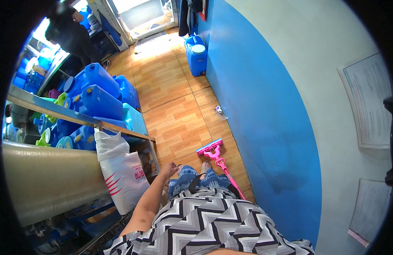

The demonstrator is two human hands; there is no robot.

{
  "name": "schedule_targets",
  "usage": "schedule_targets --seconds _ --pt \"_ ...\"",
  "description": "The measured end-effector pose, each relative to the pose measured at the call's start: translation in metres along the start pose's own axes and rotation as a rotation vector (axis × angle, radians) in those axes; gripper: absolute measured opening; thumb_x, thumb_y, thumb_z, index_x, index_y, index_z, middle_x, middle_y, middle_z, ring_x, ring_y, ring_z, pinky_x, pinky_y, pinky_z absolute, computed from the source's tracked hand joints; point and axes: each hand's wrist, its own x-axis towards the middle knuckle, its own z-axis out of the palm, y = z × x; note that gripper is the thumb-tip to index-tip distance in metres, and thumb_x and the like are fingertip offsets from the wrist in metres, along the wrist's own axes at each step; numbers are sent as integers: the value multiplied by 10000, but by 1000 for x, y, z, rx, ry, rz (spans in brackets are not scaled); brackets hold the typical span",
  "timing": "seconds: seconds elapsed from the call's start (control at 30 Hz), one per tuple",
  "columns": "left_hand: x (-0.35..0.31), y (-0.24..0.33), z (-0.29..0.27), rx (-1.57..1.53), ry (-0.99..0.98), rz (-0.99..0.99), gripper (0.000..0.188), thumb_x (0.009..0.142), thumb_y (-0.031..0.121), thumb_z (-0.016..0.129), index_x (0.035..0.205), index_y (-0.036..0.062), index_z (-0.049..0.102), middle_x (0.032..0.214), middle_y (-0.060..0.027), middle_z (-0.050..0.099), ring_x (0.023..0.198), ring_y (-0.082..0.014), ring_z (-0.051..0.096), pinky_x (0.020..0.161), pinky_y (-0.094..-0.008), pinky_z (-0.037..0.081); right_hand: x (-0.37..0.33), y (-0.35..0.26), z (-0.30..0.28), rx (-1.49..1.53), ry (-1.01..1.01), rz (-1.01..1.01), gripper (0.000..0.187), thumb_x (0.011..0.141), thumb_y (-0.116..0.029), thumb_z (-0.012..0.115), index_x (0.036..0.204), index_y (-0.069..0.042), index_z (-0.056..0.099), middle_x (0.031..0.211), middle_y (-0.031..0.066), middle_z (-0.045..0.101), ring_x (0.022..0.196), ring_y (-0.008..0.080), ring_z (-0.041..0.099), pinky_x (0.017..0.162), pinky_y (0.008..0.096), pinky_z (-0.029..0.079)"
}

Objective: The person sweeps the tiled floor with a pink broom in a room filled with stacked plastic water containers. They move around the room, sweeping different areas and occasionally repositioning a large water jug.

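Observation:
My left hand (pixel 169 169) hangs beside my left knee, holding nothing, its fingers loosely bent and slightly apart. It is close to a white plastic sack (pixel 124 165) with red print, but does not touch it. A pink squeeze mop (pixel 221 163) with a blue strip along its head stands on the floor in front of my feet, to the right. Its handle slants back toward my right side and goes out of sight behind my patterned shirt. My right hand is hidden.
Blue water jugs (pixel 98 102) are piled behind a metal rail (pixel 56 111) at left, above a large wrapped roll (pixel 52 182). Another blue jug (pixel 197 59) stands by the blue wall (pixel 264 114). A small item (pixel 219 110) lies on the wood-look floor (pixel 175 123). A person (pixel 71 34) stands far left.

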Motion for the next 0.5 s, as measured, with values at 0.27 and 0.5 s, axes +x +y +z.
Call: schedule_targets --seconds 0.27,0.5 --pt "-27 -27 2 40 20 -103 301 732 273 666 911 34 636 880 -165 655 847 -309 624 752 -363 486 93 -172 -16 76 113 -346 268 674 -293 673 732 -31 662 712 223 625 686 367 630 593 455 459" --pt "-88 -26 17 -155 142 -158 271 752 235 673 908 17 631 844 -133 662 790 -243 639 727 -327 494 172 -471 -66 219 279 -604 272 719 -236 607 931 -68 636 867 191 648 850 343 626 716 425 491"
